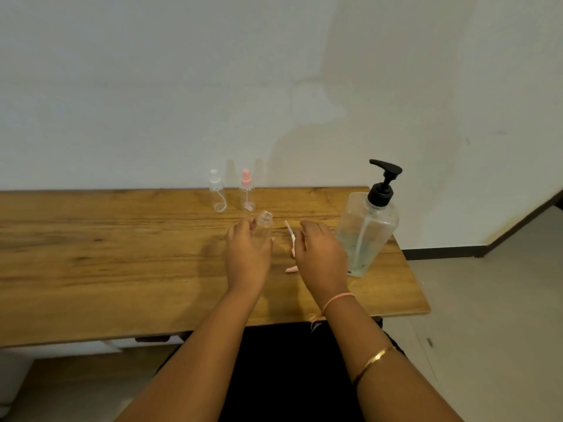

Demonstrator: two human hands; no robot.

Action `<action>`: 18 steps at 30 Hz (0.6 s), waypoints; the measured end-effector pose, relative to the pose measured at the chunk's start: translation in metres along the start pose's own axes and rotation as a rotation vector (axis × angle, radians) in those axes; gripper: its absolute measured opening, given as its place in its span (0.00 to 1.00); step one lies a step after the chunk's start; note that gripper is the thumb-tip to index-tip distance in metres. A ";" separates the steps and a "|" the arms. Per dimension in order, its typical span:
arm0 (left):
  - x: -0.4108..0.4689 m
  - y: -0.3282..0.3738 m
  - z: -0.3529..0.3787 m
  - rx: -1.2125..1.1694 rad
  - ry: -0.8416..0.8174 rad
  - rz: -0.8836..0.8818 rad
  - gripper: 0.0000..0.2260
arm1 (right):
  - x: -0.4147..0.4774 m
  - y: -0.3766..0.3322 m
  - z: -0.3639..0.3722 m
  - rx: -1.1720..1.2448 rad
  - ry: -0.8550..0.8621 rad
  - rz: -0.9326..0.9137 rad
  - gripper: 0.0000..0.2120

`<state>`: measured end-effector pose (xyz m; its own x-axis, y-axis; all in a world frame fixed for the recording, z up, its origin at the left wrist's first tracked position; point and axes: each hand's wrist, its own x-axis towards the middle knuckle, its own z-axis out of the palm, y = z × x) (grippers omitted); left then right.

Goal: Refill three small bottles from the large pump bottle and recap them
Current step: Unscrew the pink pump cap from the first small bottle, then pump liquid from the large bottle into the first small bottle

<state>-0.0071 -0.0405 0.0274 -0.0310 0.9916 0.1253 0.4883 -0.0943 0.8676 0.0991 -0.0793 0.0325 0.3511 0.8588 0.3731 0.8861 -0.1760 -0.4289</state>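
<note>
Wooden table (pixel 122 269) against white wall (pixel 152 86); pale floor (pixel 487 300).

Wooden table (pixel 122 269), white wall (pixel 152 86) behind it with faint patches, possibly stains, pale floor (pixel 487 315) at right, dark baseboard (pixel 441 253)

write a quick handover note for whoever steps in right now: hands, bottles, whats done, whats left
Left hand: holds the open small bottle, tilted, over the table.
Right hand: holds the spray cap, dip tube sticking out past the fingers.
White-capped bottle and pink-capped bottle stand at the back; pump bottle stands at the right.
Done: one bottle uncapped.
Left: none looks filled, so fill all three and recap.
</note>
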 end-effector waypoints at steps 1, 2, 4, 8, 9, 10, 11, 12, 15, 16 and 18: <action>-0.002 0.007 -0.002 0.000 -0.004 0.012 0.18 | 0.001 0.000 -0.006 0.050 0.062 -0.055 0.11; -0.004 0.013 -0.003 -0.004 -0.014 0.018 0.18 | 0.002 0.000 -0.011 0.093 0.115 -0.113 0.11; -0.010 0.028 -0.006 -0.007 -0.044 0.032 0.17 | 0.003 -0.001 -0.024 0.146 0.161 -0.198 0.12; -0.017 0.057 -0.006 -0.006 -0.114 0.080 0.16 | 0.010 -0.004 -0.051 0.195 0.291 -0.261 0.13; -0.018 0.063 -0.006 -0.008 -0.123 0.097 0.16 | 0.011 -0.005 -0.057 0.202 0.339 -0.275 0.13; -0.019 0.069 -0.006 -0.009 -0.126 0.109 0.16 | 0.012 -0.005 -0.064 0.206 0.390 -0.286 0.14; -0.019 0.073 -0.005 -0.015 -0.128 0.118 0.17 | 0.014 -0.006 -0.071 0.213 0.436 -0.294 0.14; -0.020 0.077 -0.005 -0.023 -0.133 0.122 0.17 | 0.017 -0.007 -0.078 0.217 0.469 -0.295 0.15; -0.023 0.084 -0.003 -0.028 -0.149 0.128 0.18 | 0.026 -0.008 -0.093 0.168 0.526 -0.292 0.15; -0.024 0.084 -0.003 -0.026 -0.152 0.131 0.18 | 0.029 -0.007 -0.097 0.147 0.532 -0.275 0.15; -0.024 0.085 0.000 -0.027 -0.160 0.130 0.17 | 0.036 -0.005 -0.103 0.111 0.531 -0.220 0.13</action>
<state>0.0345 -0.0721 0.0980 0.1703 0.9722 0.1608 0.4552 -0.2223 0.8622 0.1389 -0.0975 0.1327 0.2911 0.5058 0.8120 0.9284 0.0557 -0.3675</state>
